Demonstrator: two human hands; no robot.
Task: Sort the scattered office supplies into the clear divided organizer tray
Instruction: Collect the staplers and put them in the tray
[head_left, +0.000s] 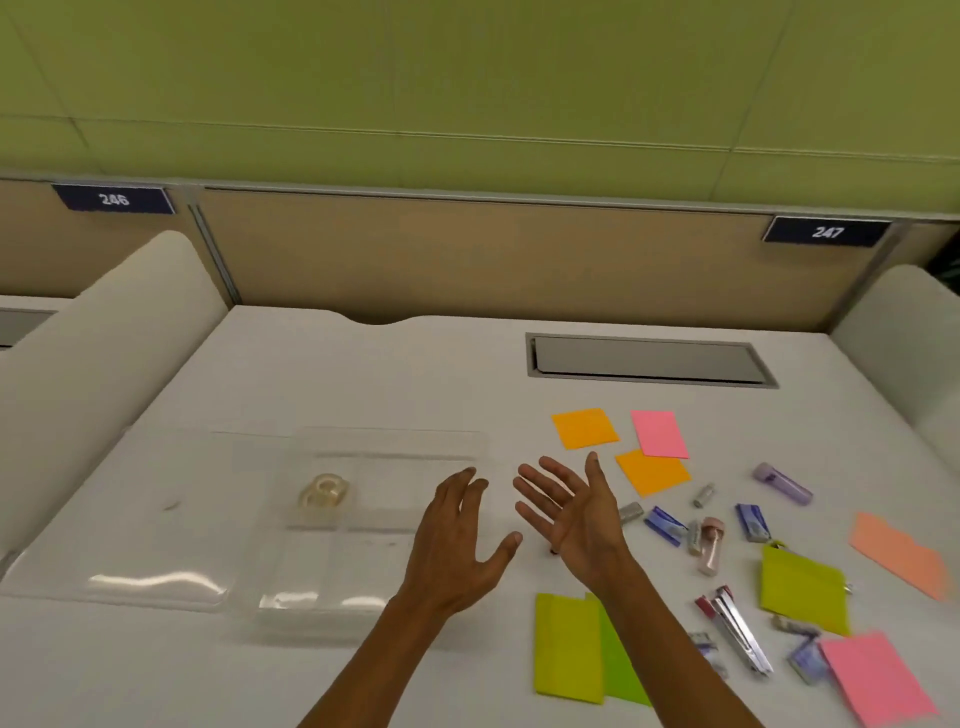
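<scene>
The clear divided organizer tray (395, 447) lies left of centre on the white desk, with a roll of clear tape (325, 492) in a rear compartment. My left hand (457, 540) hovers open over the tray's right edge, holding nothing. My right hand (571, 509) is open, palm up, just right of the tray, empty. Scattered to the right are orange sticky notes (584, 427), a pink note (660, 434), yellow-green notes (569, 647), a stapler (737, 631), blue staple boxes (665, 525) and a purple tube (782, 483).
A clear lid or second tray (130, 545) lies left of the organizer. A grey cable hatch (649, 358) sits at the back of the desk. White dividers stand at both sides. More notes, peach (898, 553) and pink (878, 675), lie near the right edge.
</scene>
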